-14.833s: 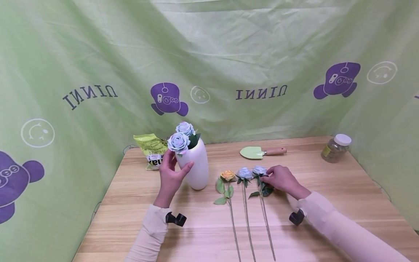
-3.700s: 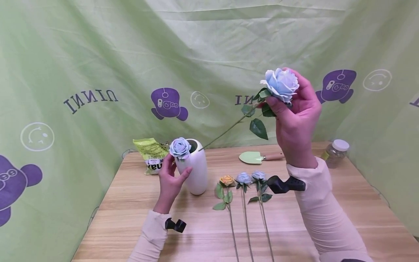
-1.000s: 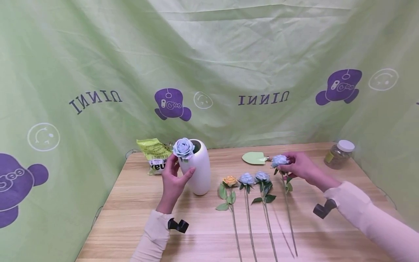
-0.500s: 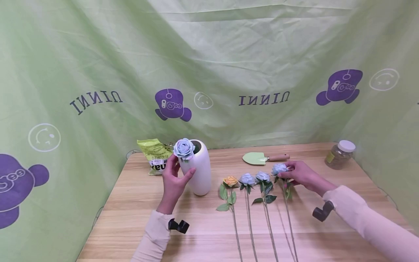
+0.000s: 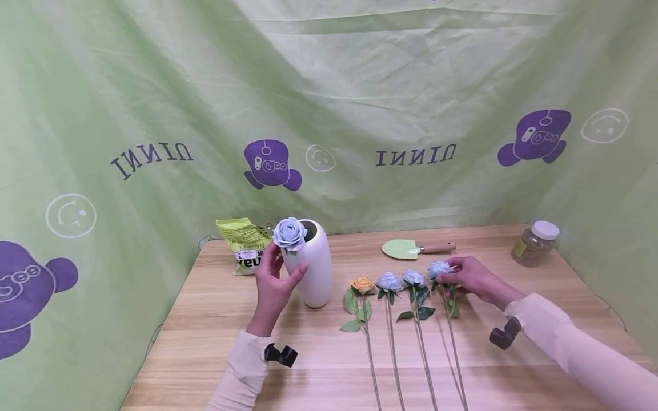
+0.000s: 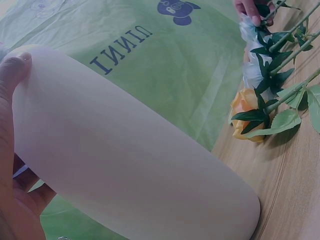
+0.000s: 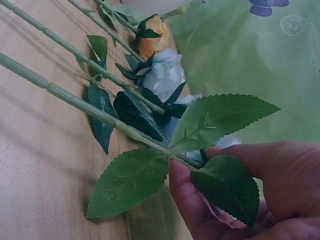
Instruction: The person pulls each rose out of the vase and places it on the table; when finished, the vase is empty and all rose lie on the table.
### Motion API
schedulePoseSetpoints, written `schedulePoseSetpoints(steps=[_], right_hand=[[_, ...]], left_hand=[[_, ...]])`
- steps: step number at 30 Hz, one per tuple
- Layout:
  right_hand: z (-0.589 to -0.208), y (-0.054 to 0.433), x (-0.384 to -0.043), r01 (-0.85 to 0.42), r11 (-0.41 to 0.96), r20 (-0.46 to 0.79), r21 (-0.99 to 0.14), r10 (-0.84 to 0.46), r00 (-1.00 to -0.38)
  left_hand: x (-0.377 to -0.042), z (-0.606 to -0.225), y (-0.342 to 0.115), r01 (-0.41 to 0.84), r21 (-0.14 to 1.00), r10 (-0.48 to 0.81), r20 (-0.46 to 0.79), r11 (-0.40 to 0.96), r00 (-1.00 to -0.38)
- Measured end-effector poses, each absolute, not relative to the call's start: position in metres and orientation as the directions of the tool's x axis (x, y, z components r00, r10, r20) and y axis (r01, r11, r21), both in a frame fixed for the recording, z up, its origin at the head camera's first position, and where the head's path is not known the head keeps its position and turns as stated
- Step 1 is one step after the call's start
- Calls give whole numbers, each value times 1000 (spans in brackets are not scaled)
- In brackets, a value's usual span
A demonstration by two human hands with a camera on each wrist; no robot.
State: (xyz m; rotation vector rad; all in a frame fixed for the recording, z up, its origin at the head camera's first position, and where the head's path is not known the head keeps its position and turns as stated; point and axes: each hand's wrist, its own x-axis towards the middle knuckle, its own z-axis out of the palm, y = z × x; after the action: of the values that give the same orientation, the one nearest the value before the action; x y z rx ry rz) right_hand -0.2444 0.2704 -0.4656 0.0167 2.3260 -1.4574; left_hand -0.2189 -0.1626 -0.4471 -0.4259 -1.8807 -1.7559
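Note:
My left hand [image 5: 272,288] grips the upper side of a white vase [image 5: 317,274], thumb in front and the other fingers behind. One pale blue artificial rose [image 5: 289,234] leans out over the vase's left rim. With my right hand [image 5: 475,278] I pinch another blue rose [image 5: 439,269] just beneath its bloom. Its leafy stem [image 7: 95,107] hangs a little above the table in the right wrist view, casting a shadow. Left of it lie two blue roses [image 5: 389,281] and an orange rose [image 5: 362,285] in a row, stems toward me.
A green trowel [image 5: 402,249] with a wooden handle lies behind the roses. At the back right stands a white-lidded jar [image 5: 534,245]; a green-yellow bag [image 5: 243,245] is behind the vase's left side. Green printed cloth hangs around the wooden table [image 5: 216,337].
Earlier two blue roses stood in the vase; my right hand drew one out and brought it right of the row. In the last second it came slightly lower and nearer. The left hand kept its hold.

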Motion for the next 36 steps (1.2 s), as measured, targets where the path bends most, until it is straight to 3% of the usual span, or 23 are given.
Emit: schedulePoseSetpoints(steps=[27,36], right_hand=[[-477,265,-246,206,571,-350,-794,-154,-924],[-474,263,-246,63,736,-272,-674,-168,-948]], left_hand=[[-218,-446,-161,565,818,-126,575,107,-808],[-218,-447,-162,573,812,-127,583,107,-802]])
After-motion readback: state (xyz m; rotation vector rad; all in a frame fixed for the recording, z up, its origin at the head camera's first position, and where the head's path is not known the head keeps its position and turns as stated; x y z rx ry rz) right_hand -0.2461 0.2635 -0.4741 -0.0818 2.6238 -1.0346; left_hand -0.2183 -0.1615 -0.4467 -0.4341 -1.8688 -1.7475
